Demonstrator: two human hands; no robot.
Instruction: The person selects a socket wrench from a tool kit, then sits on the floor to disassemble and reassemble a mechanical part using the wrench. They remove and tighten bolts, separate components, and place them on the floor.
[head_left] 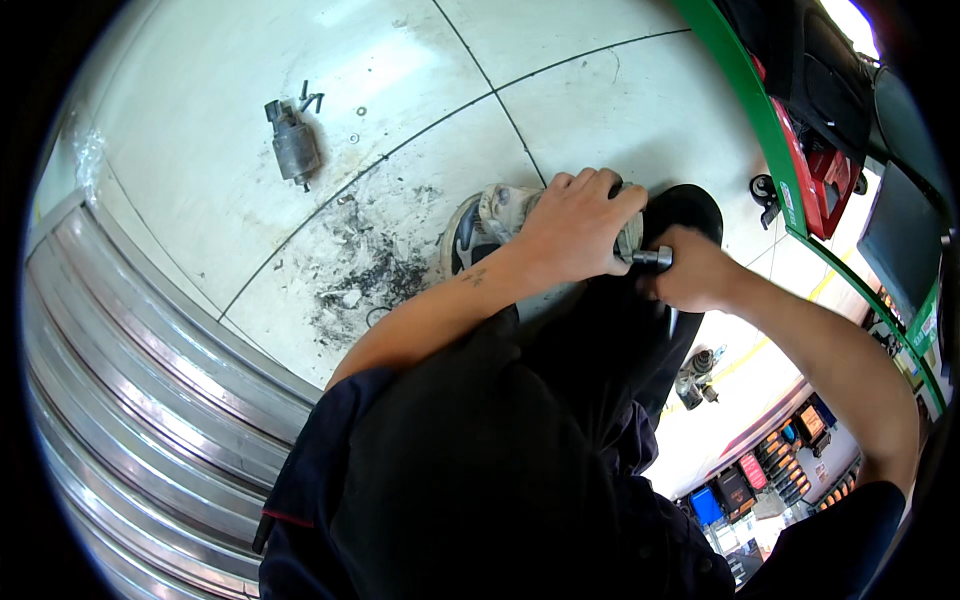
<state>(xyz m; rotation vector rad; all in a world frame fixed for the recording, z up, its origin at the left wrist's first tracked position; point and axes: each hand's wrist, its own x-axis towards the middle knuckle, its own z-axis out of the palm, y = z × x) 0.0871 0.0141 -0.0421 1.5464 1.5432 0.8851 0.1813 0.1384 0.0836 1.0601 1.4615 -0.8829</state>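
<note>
Holding part (508, 211) — left grip (580, 225), tool (652, 258) — right grip (694, 270)

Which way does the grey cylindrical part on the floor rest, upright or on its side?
On its side: the grey cylindrical part shows its long flank to the downward-looking camera, lying along the pale floor.

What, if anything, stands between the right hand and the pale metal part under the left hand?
Only a shiny metal tool, held in the right hand; its end points toward the pale metal part. Nothing else visible stands between, though the left hand hides much of the part; whether tool and part touch is unclear.
</note>
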